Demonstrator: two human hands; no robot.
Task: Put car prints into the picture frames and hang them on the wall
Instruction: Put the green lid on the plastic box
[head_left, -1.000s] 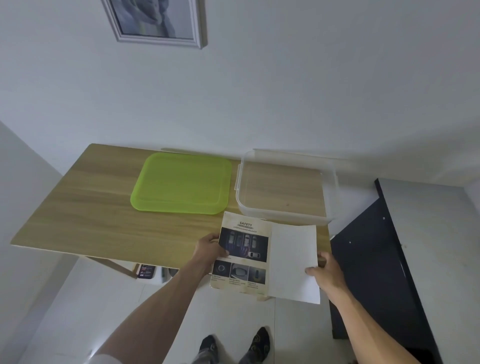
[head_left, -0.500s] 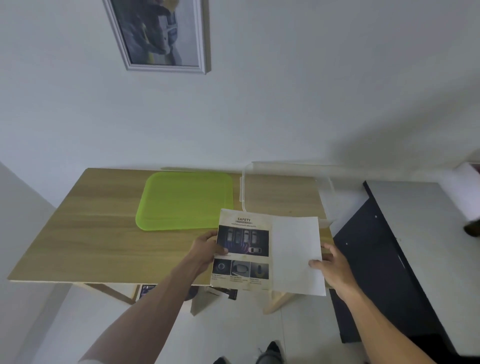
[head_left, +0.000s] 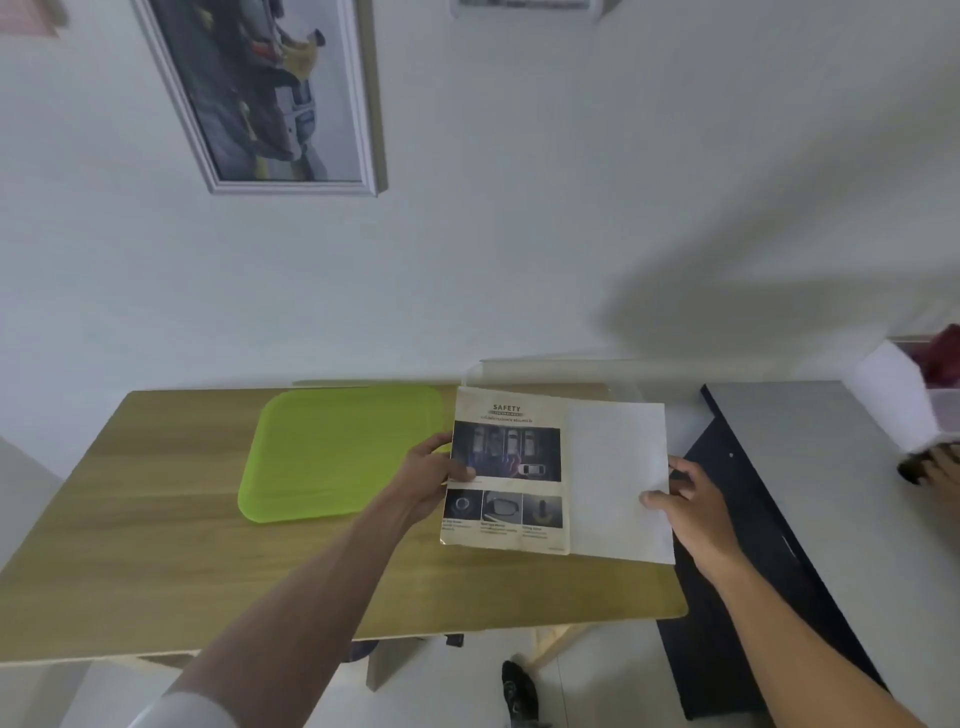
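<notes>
Head view: I see the left hand (head_left: 428, 480) holding the left edge of the print (head_left: 506, 470), thumb lying on top of the dark car photo near its lower left corner, the other fingers hidden beneath the sheet. The right hand (head_left: 693, 506) pinches the right edge of a white sheet (head_left: 618, 475) that overlaps the print's right side; its thumb presses on the sheet's face close to the edge, and the curled fingers show just past the edge and behind it. So both hands are closed on paper, one at each side, with the printed page spanning between them. The print is headed "SAFETY", with one large car picture and three small ones below. The two sheets are held above the right part of the table (head_left: 156, 545); whether their lower edge touches the wood I cannot tell. Just left of the print, a green lid (head_left: 332, 452) lies flat on the table, and the left hand's knuckles overlap its right border. A clear bin (head_left: 545, 366) shows behind the top of the sheets, mostly hidden. On the wall (head_left: 571, 208) above hangs a silver frame (head_left: 363, 104) with a car picture in it. A dark cabinet (head_left: 753, 519) stands to the right of the table.
</notes>
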